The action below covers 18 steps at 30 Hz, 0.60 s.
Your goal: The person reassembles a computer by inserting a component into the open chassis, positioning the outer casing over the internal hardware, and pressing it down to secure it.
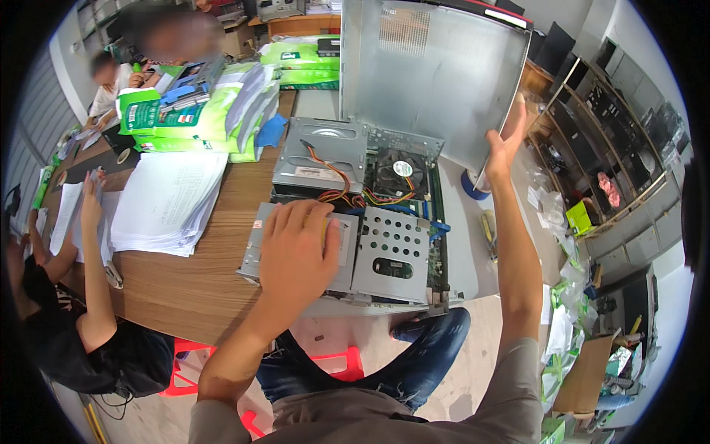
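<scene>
An opened desktop computer [362,185] lies on the table edge in front of me, its insides showing. My left hand [297,238] rests with its fingers laid over a silver drive [342,259] at the near left. My right hand [506,142] holds the right edge of a large metal case cover [436,85], thumb on the near face, fingers partly hidden behind it. That cover stands upright at the computer's far side. Inside are an optical drive [320,148], a black fan [401,172], a perforated metal bracket [392,255] and coloured cables [333,181].
Paper stacks [170,200] and green packages [200,111] occupy the table's left side. At the left, another person's arm [90,281] reaches over papers. A roll of blue tape [475,185] sits beyond the computer. Shelving [606,140] stands right; a red stool [340,364] is below.
</scene>
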Available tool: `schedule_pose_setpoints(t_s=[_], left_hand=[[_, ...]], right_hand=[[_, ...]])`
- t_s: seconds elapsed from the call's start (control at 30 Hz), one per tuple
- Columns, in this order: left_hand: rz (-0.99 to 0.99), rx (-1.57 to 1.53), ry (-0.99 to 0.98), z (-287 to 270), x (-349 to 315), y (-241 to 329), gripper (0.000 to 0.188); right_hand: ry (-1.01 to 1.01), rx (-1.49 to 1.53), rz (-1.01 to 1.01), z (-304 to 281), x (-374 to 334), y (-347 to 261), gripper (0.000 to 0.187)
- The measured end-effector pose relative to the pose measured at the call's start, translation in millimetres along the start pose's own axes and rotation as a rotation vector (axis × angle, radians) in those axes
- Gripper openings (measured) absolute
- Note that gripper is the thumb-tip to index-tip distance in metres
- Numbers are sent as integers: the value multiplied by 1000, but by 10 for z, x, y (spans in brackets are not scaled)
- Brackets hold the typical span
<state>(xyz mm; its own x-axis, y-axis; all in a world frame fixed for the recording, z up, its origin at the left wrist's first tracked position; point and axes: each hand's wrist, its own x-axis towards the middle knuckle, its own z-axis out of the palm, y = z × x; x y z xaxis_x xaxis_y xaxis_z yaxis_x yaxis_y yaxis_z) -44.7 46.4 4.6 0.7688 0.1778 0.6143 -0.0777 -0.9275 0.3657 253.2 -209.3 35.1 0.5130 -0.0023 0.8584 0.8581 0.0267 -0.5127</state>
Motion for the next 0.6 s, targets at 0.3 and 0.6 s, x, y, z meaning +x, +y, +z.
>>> schedule_pose_setpoints(t_s=[0.3, 0.6], left_hand=[[-346, -810, -42, -220, 943, -664, 46], [-404, -1077, 114, -91, 2961, -1422, 80]], right_hand=[[-68, 23, -79, 59, -75, 188, 93], [-134, 72, 14, 355, -138, 588, 97]])
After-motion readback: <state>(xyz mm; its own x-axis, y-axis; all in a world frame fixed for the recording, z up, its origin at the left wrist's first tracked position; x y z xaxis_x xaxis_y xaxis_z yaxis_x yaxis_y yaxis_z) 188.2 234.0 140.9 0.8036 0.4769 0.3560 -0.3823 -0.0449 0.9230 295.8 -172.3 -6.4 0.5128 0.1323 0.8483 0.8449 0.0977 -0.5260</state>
